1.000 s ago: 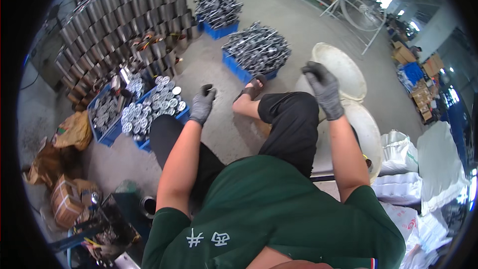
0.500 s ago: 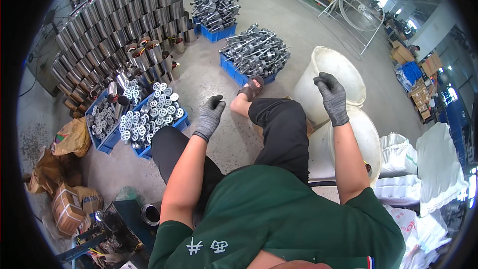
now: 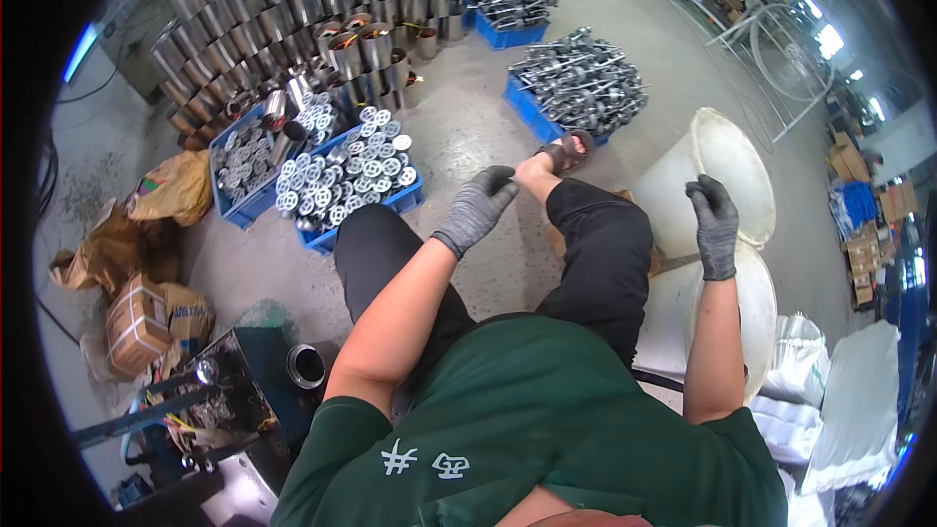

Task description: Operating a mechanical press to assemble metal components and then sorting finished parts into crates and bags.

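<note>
My left hand (image 3: 476, 210), in a grey knit glove, hangs in the air above the floor between my knees. Its fingers are loosely bent, thumb a little apart, and nothing shows in them. Over by the white plastic tubs, my right hand (image 3: 717, 229) is raised in a matching glove, fingers half curled and holding nothing I can see. Behind it stands the far white tub (image 3: 747, 151); the near white tub (image 3: 673, 307) is partly hidden by my right forearm. Nearest my left hand is a blue crate (image 3: 408, 197) heaped with round, spoked metal end caps (image 3: 366, 161).
Stacked metal cylinders (image 3: 293, 24) rise at the far left. Two blue crates with shafted rotors (image 3: 576, 83) stand ahead. A dark machine (image 3: 234, 381) and a metal ring (image 3: 306, 365) are at lower left, near a cardboard box (image 3: 137, 325). White sacks (image 3: 849, 400) lie at right.
The view has swung, so the surroundings sit further right and higher. My left hand has turned, its fingers pointing more to the right. My right hand stays raised near the tubs.
</note>
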`<control>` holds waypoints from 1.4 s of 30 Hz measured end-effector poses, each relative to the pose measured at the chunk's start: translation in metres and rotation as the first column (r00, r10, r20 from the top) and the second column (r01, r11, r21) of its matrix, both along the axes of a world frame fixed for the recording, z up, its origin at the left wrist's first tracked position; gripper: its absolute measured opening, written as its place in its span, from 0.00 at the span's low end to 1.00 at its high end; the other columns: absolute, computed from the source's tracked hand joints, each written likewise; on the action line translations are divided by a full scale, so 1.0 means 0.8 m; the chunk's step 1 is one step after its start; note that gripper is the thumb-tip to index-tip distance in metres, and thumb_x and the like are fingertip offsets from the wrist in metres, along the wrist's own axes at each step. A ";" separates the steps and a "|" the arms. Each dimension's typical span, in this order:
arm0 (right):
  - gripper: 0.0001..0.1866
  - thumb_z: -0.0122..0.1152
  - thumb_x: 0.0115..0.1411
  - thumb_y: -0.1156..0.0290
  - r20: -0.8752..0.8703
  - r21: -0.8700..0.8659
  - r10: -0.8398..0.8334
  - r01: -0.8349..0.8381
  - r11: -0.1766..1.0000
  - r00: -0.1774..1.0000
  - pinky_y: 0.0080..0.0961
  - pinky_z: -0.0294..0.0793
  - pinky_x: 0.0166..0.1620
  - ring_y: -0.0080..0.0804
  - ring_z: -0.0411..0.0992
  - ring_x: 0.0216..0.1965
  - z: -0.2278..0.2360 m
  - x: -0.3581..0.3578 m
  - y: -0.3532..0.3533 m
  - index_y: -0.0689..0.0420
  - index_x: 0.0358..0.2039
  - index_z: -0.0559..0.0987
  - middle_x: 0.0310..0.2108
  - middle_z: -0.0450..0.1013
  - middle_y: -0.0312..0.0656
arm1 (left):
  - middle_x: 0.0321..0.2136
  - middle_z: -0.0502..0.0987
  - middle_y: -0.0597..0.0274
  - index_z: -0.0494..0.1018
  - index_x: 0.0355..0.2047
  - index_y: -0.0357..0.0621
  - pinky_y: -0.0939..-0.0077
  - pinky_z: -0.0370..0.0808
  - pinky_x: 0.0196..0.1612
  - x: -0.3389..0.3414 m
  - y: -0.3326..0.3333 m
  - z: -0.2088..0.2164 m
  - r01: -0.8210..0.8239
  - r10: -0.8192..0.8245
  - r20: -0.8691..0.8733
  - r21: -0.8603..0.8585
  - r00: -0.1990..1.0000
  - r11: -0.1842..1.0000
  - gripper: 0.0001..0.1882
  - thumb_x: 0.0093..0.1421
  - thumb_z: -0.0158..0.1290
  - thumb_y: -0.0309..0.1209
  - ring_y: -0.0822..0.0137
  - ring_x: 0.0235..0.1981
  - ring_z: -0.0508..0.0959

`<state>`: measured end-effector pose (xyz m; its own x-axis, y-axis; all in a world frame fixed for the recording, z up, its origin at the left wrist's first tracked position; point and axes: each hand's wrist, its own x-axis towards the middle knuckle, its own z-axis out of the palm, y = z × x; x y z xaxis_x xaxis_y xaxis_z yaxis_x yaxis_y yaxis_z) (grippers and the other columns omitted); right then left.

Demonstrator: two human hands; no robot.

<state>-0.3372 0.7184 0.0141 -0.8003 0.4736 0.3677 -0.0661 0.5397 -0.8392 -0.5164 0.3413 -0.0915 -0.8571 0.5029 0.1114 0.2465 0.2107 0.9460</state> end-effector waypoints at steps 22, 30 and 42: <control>0.17 0.54 0.70 0.76 0.020 0.002 0.239 -0.239 0.971 0.971 0.31 0.76 0.57 0.34 0.77 0.50 0.051 -0.046 -0.069 0.67 0.57 0.74 0.47 0.78 0.47 | 0.41 0.81 0.54 0.76 0.52 0.34 0.69 0.76 0.53 -0.024 -0.118 0.066 -0.311 0.425 -0.197 0.429 0.884 0.848 0.16 0.67 0.56 0.31 0.64 0.44 0.80; 0.26 0.50 0.65 0.72 0.320 -0.151 0.646 -0.635 0.757 0.694 0.27 0.80 0.44 0.33 0.77 0.46 0.055 -0.180 -0.141 0.58 0.64 0.71 0.52 0.75 0.45 | 0.41 0.81 0.59 0.76 0.52 0.37 0.75 0.79 0.45 -0.066 -0.371 0.031 -0.659 0.737 0.118 0.558 0.665 0.505 0.16 0.68 0.55 0.34 0.69 0.40 0.81; 0.22 0.59 0.61 0.68 0.804 0.106 0.561 -0.976 0.191 0.197 0.38 0.79 0.45 0.50 0.80 0.40 -0.127 -0.270 -0.201 0.57 0.56 0.76 0.38 0.79 0.55 | 0.43 0.83 0.47 0.78 0.48 0.36 0.65 0.77 0.50 -0.076 -0.439 -0.275 -0.921 0.955 0.149 -0.262 0.258 0.289 0.20 0.62 0.56 0.39 0.57 0.45 0.83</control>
<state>-0.5533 0.5578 -0.0877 -0.6543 -0.6547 -0.3784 -0.4608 0.7420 -0.4870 -0.5769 -0.0098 -0.3119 -0.7164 -0.6807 -0.1531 -0.4081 0.2309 0.8833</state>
